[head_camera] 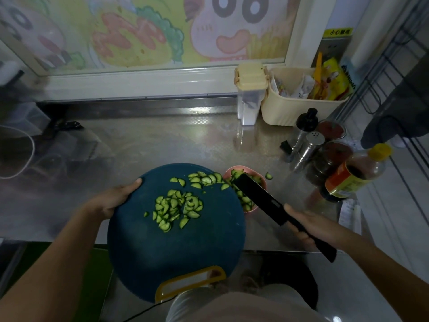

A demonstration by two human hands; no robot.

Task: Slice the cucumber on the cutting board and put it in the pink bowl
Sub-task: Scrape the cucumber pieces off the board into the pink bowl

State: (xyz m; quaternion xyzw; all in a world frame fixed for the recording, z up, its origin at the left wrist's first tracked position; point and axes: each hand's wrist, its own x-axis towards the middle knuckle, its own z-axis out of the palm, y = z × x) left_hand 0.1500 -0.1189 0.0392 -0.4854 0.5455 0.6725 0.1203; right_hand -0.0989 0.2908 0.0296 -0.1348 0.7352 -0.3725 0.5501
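"While the left hand grips the far-left rim of the cutting board, thumb on top, what is the right hand doing?"

"It is wrapped round the handle of a black knife. The blade reaches out over the pink bowl, just beside the board's right edge."

"And the board itself?"

"Round and dark teal, with its yellow grip slot toward the person. Its right edge overlaps the bowl's rim, and its near part hangs out past the front of the steel worktop."

"Where is the cucumber?"

"Cut up already. The cucumber slices lie in 2 groups on the board: a heap near the middle and a thinner row at the far-right edge, running up to the bowl. More pieces sit inside the bowl, partly under the blade, and 1 stray piece lies on the worktop just beyond it."

"Anything else?"

"Off to the right there are condiments — a sauce bottle with a yellow cap, a steel shaker and a black-topped dispenser. Behind them stands a cream basket stuffed with packets, with a clear container under a cream lid just beside it. A cartoon picture fills the back wall."
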